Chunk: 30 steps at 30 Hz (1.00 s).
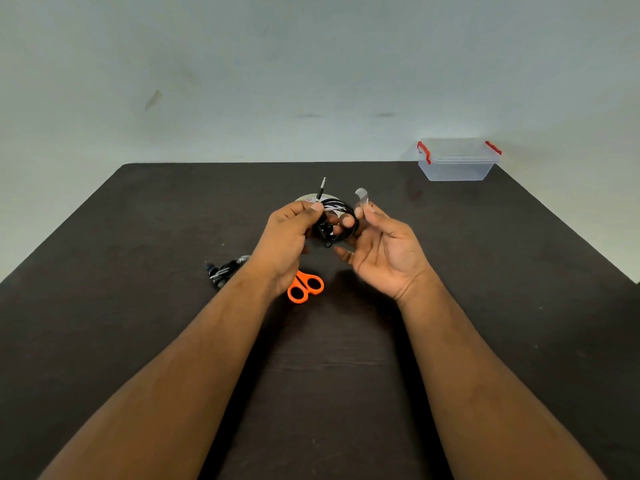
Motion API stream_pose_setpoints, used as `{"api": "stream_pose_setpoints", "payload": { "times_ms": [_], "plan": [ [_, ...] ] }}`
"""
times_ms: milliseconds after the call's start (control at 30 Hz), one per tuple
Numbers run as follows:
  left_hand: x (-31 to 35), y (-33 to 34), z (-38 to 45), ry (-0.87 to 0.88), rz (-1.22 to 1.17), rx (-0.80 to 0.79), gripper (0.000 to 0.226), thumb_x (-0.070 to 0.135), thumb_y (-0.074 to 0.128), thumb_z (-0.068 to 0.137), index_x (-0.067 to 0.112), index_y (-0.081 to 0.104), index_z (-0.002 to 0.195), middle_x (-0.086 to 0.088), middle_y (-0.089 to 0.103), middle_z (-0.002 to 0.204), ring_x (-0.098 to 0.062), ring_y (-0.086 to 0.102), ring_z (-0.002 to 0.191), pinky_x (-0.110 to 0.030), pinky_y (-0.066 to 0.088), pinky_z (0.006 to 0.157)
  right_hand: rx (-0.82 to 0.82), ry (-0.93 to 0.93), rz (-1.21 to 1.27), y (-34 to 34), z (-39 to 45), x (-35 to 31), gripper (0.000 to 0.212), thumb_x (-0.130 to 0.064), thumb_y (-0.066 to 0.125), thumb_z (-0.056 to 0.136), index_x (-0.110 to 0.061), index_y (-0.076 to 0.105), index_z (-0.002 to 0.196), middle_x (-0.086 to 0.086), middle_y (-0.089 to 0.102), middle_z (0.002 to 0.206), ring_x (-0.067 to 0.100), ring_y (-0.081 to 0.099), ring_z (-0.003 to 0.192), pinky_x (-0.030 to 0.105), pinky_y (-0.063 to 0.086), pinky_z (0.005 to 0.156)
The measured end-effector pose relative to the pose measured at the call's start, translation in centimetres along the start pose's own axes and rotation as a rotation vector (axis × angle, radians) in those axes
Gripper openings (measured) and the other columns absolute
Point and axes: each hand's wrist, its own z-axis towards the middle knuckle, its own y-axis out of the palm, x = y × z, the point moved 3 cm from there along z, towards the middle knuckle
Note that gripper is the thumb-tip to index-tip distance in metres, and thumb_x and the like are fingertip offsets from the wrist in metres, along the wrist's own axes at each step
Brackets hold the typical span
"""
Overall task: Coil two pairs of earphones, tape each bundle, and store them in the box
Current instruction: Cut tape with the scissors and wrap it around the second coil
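L hand [287, 233] grips coiled earphones [336, 220], R hand [381, 244] pinches tape strip [361, 195]. Scissors [306, 287] under L wrist, 2nd bundle [225, 271] left, box [457, 161] far right on tabletop [138, 220].

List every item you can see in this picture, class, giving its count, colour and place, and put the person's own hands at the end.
Coiled black earphone bundle: one, black with a silver plug, held above the table centre.
Short strip of clear tape: one, transparent, pinched just right of that coil.
Second black earphone bundle: one, black, lying on the table beside the left forearm.
Orange-handled scissors: one, orange, on the table under the left hand.
Roll of tape: one, pale, mostly hidden behind the hands.
Clear plastic box with red clips: one, far right corner.
Dark table: one.
Left hand: grips the coil.
Right hand: fingers pinch the tape.
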Motion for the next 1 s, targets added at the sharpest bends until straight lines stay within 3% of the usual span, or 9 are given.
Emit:
{"api": "stream_pose_setpoints", "payload": {
  "times_ms": [167, 333, 467, 533, 600, 700, 767, 833, 1000],
  "plan": [
    [-0.6, 0.1, 0.4, -0.115, -0.125, -0.004, 0.022, 0.023, 0.046, 0.099, 0.019, 0.064, 0.087, 0.003, 0.068, 0.08, -0.005, 0.061, 0.065, -0.024, 0.039, 0.056, 0.063, -0.047, 0.095, 0.2, 0.5, 0.0, 0.018, -0.019, 0.045, 0.095, -0.015, 0.054, 0.08, 0.003, 0.057, 0.068, 0.02, 0.062, 0.071, 0.03, 0.049, 0.073],
    [-1.3, 0.2, 0.6, -0.276, -0.169, -0.053, 0.022, 0.03, 0.046, 0.096, 0.019, 0.065, 0.099, 0.006, 0.067, 0.078, -0.006, 0.059, 0.061, -0.028, 0.031, 0.057, 0.165, -0.045, 0.127, 0.6, 0.6, 0.6, 0.022, -0.02, 0.043, 0.098, -0.018, 0.054, 0.079, -0.001, 0.054, 0.061, 0.014, 0.057, 0.058, 0.022, 0.046, 0.055],
    [-1.0, 0.0, 0.5, -0.172, -0.009, 0.07, 0.019, 0.031, 0.05, 0.096, 0.019, 0.064, 0.095, 0.004, 0.067, 0.078, -0.007, 0.058, 0.062, -0.027, 0.034, 0.057, 0.252, -0.03, 0.076, 0.9, 0.8, 1.4, 0.024, -0.021, 0.043, 0.098, -0.022, 0.056, 0.078, -0.004, 0.05, 0.059, 0.012, 0.054, 0.057, 0.025, 0.035, 0.055],
    [-1.1, -0.1, 0.4, -0.127, 0.055, 0.174, 0.016, 0.03, 0.055, 0.095, 0.016, 0.062, 0.094, 0.002, 0.067, 0.079, -0.006, 0.059, 0.064, -0.02, 0.042, 0.055, 0.279, -0.016, 0.047, 1.0, 0.9, 1.7, 0.023, -0.02, 0.043, 0.098, -0.022, 0.054, 0.079, -0.005, 0.048, 0.059, 0.012, 0.054, 0.058, 0.026, 0.033, 0.057],
    [-1.2, -0.5, 0.5, -0.02, 0.106, 0.305, 0.023, 0.035, 0.06, 0.092, 0.017, 0.059, 0.106, 0.001, 0.066, 0.097, -0.01, 0.062, 0.083, -0.017, 0.047, 0.065, 0.311, -0.001, 0.036, 1.0, 0.8, 1.9, 0.02, -0.02, 0.044, 0.098, -0.023, 0.053, 0.081, -0.005, 0.048, 0.059, 0.011, 0.054, 0.057, 0.027, 0.035, 0.058],
    [0.2, -1.1, 0.1, 0.448, 0.542, 0.442, 0.033, 0.042, 0.062, 0.088, 0.026, 0.055, 0.115, 0.007, 0.056, 0.114, -0.012, 0.054, 0.102, -0.026, 0.042, 0.083, 0.362, 0.012, 0.055, 0.6, 0.9, 1.9, 0.02, -0.02, 0.045, 0.098, -0.022, 0.055, 0.08, -0.005, 0.052, 0.061, 0.011, 0.054, 0.059, 0.029, 0.037, 0.061],
    [0.9, -0.3, -0.2, 0.676, 0.875, 0.331, 0.023, 0.043, 0.064, 0.086, 0.03, 0.063, 0.104, 0.012, 0.06, 0.11, -0.011, 0.052, 0.104, -0.03, 0.034, 0.083, 0.362, 0.006, 0.102, 0.6, 0.8, 1.8, 0.023, -0.019, 0.045, 0.098, -0.021, 0.055, 0.079, -0.003, 0.056, 0.065, 0.012, 0.055, 0.062, 0.03, 0.04, 0.067],
    [0.5, 0.2, -0.3, 0.744, 1.051, 0.21, 0.015, 0.043, 0.064, 0.084, 0.033, 0.07, 0.093, 0.016, 0.066, 0.103, -0.013, 0.053, 0.104, -0.029, 0.023, 0.077, 0.339, 0.0, 0.174, 0.7, 0.7, 1.6, 0.023, -0.019, 0.045, 0.099, -0.018, 0.057, 0.079, 0.0, 0.058, 0.068, 0.012, 0.056, 0.058, 0.031, 0.043, 0.072],
    [-0.8, -0.5, 0.1, 0.898, 1.09, 0.128, 0.025, 0.046, 0.061, 0.083, 0.03, 0.075, 0.096, 0.014, 0.071, 0.104, -0.015, 0.054, 0.101, -0.037, 0.028, 0.08, 0.347, 0.01, 0.29, 1.2, 0.5, 1.5, 0.022, -0.017, 0.045, 0.099, -0.011, 0.056, 0.081, 0.002, 0.049, 0.064, 0.012, 0.044, 0.052, 0.022, 0.04, 0.053]
  ]
}}
